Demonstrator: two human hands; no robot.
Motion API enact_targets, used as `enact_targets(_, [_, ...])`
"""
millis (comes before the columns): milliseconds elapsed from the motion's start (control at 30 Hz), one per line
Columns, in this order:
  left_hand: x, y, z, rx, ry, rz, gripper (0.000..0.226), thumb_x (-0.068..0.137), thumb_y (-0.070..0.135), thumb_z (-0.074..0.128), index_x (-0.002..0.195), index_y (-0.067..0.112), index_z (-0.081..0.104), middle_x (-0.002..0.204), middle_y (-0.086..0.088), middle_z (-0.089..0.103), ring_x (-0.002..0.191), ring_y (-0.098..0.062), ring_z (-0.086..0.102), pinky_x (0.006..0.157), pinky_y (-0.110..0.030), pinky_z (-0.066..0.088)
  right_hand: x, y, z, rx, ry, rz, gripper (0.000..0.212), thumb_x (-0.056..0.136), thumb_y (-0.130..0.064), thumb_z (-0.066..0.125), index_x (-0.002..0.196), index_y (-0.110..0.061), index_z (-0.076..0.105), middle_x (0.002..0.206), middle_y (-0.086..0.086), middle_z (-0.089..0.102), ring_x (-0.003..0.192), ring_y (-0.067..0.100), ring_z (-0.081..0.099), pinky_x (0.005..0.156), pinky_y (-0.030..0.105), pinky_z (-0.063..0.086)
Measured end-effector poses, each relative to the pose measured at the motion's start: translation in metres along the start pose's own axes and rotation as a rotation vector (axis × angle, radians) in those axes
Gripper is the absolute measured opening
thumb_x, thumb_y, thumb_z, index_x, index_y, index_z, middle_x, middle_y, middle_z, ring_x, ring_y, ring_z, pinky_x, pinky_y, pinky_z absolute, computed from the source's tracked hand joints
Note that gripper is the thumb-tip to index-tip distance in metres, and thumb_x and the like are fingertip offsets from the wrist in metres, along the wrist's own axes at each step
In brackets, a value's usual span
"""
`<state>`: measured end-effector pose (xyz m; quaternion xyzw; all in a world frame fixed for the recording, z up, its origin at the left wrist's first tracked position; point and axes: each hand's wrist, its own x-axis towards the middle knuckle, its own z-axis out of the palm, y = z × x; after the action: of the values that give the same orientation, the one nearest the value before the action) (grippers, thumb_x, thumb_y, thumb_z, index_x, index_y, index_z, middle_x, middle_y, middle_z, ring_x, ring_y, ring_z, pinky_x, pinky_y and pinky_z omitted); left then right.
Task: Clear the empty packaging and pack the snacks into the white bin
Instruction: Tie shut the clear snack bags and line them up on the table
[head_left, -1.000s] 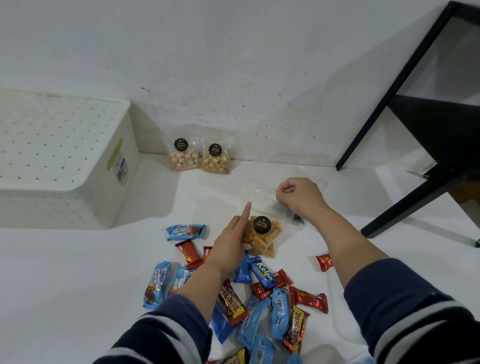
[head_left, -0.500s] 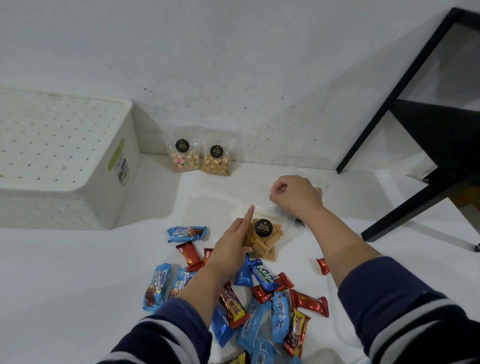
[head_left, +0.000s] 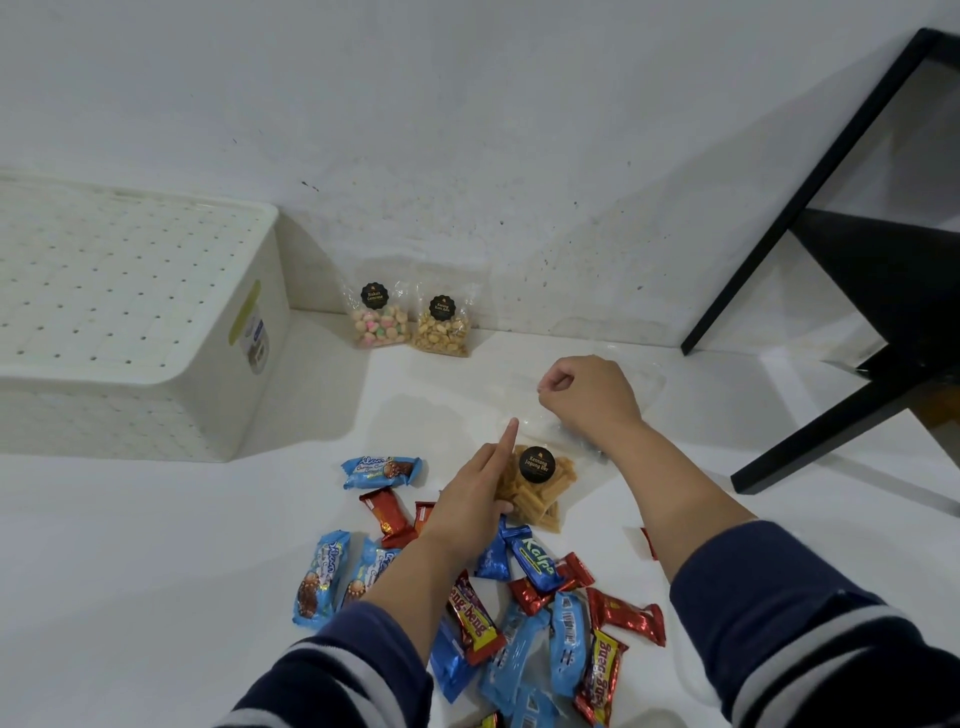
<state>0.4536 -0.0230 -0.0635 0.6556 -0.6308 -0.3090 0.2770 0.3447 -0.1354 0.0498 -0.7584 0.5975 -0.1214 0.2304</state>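
Right hand first: it is curled into a fist over a sheet of clear, crumpled plastic packaging on the white floor, and it seems to be pinching the film, though the fingertips are hidden, so I cannot be sure of the grip. Just nearer the person, the left hand rests against a clear bag of golden snack sticks with a round black label, its index finger stretched straight out and the other fingers folded toward the bag; whether they hold it I cannot tell. Below both forearms, in striped dark sleeves, lies a loose heap of wrapped bars in blue, red and yellow, spread on the floor with none gathered up. Farther off, leaning upright against the wall, stand a bag of pastel biscuits and, just beside it, a bag of peanuts. The white bin sits well apart to the left, showing a perforated white surface on top that looks closed, and no snack is visible in it. By my judgement the task is barely begun: the empty film is only now being picked up, and every snack is yet to be packed. A black metal frame stands at the right.
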Motion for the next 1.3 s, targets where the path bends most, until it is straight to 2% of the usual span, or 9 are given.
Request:
enact_targets(100, [0.000, 0.000, 0.001, 0.000, 0.004, -0.010, 0.101, 0.089, -0.001, 0.055, 0.144, 0.049, -0.014, 0.131, 0.012, 0.038, 0.101, -0.008, 0.045, 0.076, -0.021, 0.041, 0.001, 0.002, -0.001, 0.020, -0.011, 0.010, 0.016, 0.078, -0.017, 0.059, 0.071, -0.029, 0.067, 0.075, -0.014, 0.065, 0.081, 0.012, 0.065, 0.074, 0.032, 0.056])
enact_targets(233, [-0.001, 0.000, 0.001, -0.004, 0.002, -0.015, 0.100, 0.089, -0.002, 0.054, 0.146, 0.047, -0.013, 0.133, 0.011, 0.037, 0.107, -0.008, 0.045, 0.079, -0.019, 0.040, 0.000, 0.001, 0.001, 0.067, -0.038, 0.031, 0.009, 0.077, -0.022, 0.062, 0.079, -0.028, 0.068, 0.082, -0.012, 0.066, 0.085, 0.013, 0.064, 0.078, 0.035, 0.055])
enact_targets(467, [0.001, -0.001, 0.001, 0.010, -0.003, -0.006, 0.102, 0.089, -0.001, 0.055, 0.144, 0.048, -0.016, 0.134, 0.011, 0.037, 0.106, -0.009, 0.047, 0.080, -0.020, 0.042, 0.000, -0.004, 0.005, 0.035, 0.001, 0.029, 0.008, 0.076, -0.022, 0.060, 0.074, -0.028, 0.065, 0.077, -0.013, 0.064, 0.082, 0.013, 0.063, 0.070, 0.031, 0.053])
enact_targets(600, [0.001, -0.001, 0.000, 0.007, -0.001, -0.002, 0.103, 0.088, -0.002, 0.054, 0.142, 0.050, -0.017, 0.134, 0.012, 0.037, 0.106, -0.008, 0.047, 0.080, -0.020, 0.041, 0.000, -0.006, 0.007, 0.026, 0.000, 0.030, 0.008, 0.078, -0.027, 0.060, 0.081, -0.029, 0.067, 0.087, -0.012, 0.066, 0.087, 0.013, 0.062, 0.077, 0.033, 0.053])
enact_targets(833, [-0.001, -0.001, 0.000, 0.001, 0.007, 0.018, 0.106, 0.088, -0.002, 0.054, 0.135, 0.056, -0.021, 0.132, 0.012, 0.038, 0.105, -0.010, 0.047, 0.079, -0.022, 0.043, -0.002, -0.012, 0.008, -0.005, 0.004, 0.026, 0.006, 0.077, -0.025, 0.059, 0.080, -0.027, 0.065, 0.080, -0.013, 0.063, 0.085, 0.014, 0.061, 0.077, 0.032, 0.049])
enact_targets(967, [0.000, 0.000, 0.000, 0.000, 0.003, 0.004, 0.102, 0.089, -0.001, 0.054, 0.142, 0.050, -0.017, 0.134, 0.011, 0.038, 0.108, -0.011, 0.048, 0.082, -0.022, 0.043, -0.001, -0.013, 0.010, -0.027, 0.001, 0.023, 0.010, 0.082, -0.028, 0.057, 0.087, -0.029, 0.066, 0.092, -0.013, 0.066, 0.092, 0.015, 0.061, 0.086, 0.036, 0.048])
enact_targets(1167, [-0.001, 0.002, -0.002, 0.015, -0.010, 0.006, 0.101, 0.089, 0.000, 0.055, 0.144, 0.049, -0.016, 0.134, 0.012, 0.037, 0.109, -0.011, 0.048, 0.081, -0.021, 0.043, 0.000, -0.015, 0.010, -0.019, 0.006, 0.022, 0.008, 0.082, -0.026, 0.056, 0.082, -0.030, 0.063, 0.089, -0.012, 0.064, 0.090, 0.015, 0.060, 0.082, 0.033, 0.044])
enact_targets(1300, [-0.003, 0.002, -0.001, 0.008, -0.008, 0.003, 0.101, 0.090, 0.000, 0.055, 0.143, 0.050, -0.016, 0.132, 0.012, 0.038, 0.105, -0.007, 0.046, 0.080, -0.020, 0.042, -0.001, -0.010, 0.010, -0.040, -0.017, 0.025, 0.013, 0.088, -0.027, 0.051, 0.091, -0.031, 0.063, 0.099, -0.011, 0.064, 0.096, 0.016, 0.059, 0.079, 0.031, 0.042])
